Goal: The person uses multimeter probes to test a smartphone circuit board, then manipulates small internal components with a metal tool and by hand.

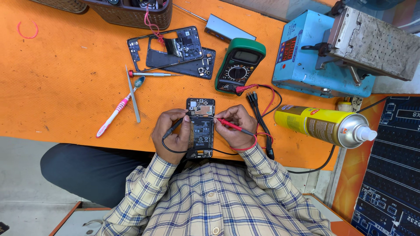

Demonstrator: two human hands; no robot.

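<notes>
— Where's the phone from where you stand?

— The opened black smartphone with its back cover off lies flat on the orange work mat, near the table's front edge, right between the person's two hands. The left hand is closed around a black probe with a black lead, its tip angled toward the upper left of the phone's board. The right hand pinches a red probe with a red lead, its point touching the board's upper right.

— So neither hand grips the phone itself?

— The left palm rests against its left edge; the right hand sits just beside its right edge. Fingers are shut only on the probes.

— And around them?

— A green-cased multimeter sits beyond the phone, a yellow spray can lies on its side to the right, and a pink-handled toothbrush lies to the left beside metal tweezers.
</notes>
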